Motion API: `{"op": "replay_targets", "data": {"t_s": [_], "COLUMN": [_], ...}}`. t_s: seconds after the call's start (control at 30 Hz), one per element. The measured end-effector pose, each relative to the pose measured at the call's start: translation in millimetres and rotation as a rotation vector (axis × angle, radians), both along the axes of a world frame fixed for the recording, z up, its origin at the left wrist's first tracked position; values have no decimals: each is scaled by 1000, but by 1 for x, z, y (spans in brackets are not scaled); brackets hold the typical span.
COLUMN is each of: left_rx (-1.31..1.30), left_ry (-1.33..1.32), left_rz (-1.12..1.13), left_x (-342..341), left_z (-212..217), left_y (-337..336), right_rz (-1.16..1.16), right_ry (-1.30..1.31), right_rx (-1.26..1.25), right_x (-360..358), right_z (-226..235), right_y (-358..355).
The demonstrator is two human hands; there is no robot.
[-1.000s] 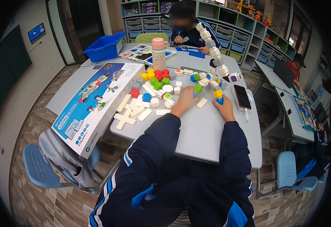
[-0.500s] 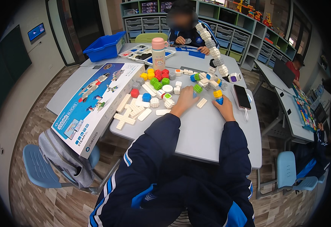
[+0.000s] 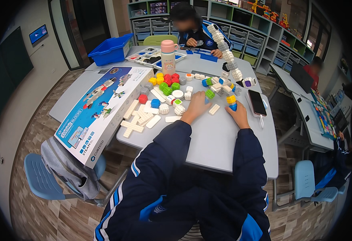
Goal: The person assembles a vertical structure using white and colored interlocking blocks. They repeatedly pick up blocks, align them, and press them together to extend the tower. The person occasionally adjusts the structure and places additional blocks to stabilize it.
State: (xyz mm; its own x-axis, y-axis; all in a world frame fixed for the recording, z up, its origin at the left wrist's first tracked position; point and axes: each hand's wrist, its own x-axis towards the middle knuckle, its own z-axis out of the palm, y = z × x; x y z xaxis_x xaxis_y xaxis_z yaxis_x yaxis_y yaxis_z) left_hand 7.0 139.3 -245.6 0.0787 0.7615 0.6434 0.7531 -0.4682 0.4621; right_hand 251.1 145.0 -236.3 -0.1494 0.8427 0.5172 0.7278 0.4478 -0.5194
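My right hand (image 3: 239, 114) is closed on a small stack of a yellow block (image 3: 231, 99) over a blue block (image 3: 233, 107), above the table. My left hand (image 3: 196, 107) is by the tabletop, its fingers blurred and partly hidden, beside a green block (image 3: 209, 94). Between my hands lies a flat cream studded plate (image 3: 214, 109). Just beyond them stands a built model (image 3: 222, 85) of white, blue, green and yellow pieces. A tall chain of white and grey blocks (image 3: 228, 55) rises behind it.
Loose coloured blocks (image 3: 167, 89) and cream plates (image 3: 132, 127) lie left of my hands. A large printed box (image 3: 103, 108), pink-capped bottle (image 3: 168, 56), parts tray (image 3: 144, 61) and blue bin (image 3: 111, 50) stand further out. A phone (image 3: 257, 102) lies at right. A person (image 3: 192, 30) sits opposite.
The person opposite has bent the head lower and leftward. My hands and the blocks have stayed almost in the same places.
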Motion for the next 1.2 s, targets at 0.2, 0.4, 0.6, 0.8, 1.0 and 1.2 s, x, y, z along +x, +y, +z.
{"op": "replay_targets", "data": {"t_s": [0.2, 0.4, 0.6, 0.8, 1.0, 1.2], "left_rx": [-42, -57, -40, -36, -40, -41], "left_ry": [25, 30, 23, 25, 29, 25], "left_rz": [4, 6, 1, -3, 3, 2], "left_x": [-1, -1, -1, -1, -1, -1], "left_z": [2, 1, 0, 0, 0, -1], "left_y": [-2, 0, 0, 0, 1, 1], "right_rz": [-1, -7, 0, -1, -3, 8], "right_ry": [12, -2, -5, -6, -11, 0], "right_rx": [3, -23, -7, -20, -24, 60], "right_x": [-2, -1, 0, -1, 0, 0], "right_z": [2, 2, -1, 0, -3, -4], "right_y": [-2, -1, 2, 1, 3, 5]}}
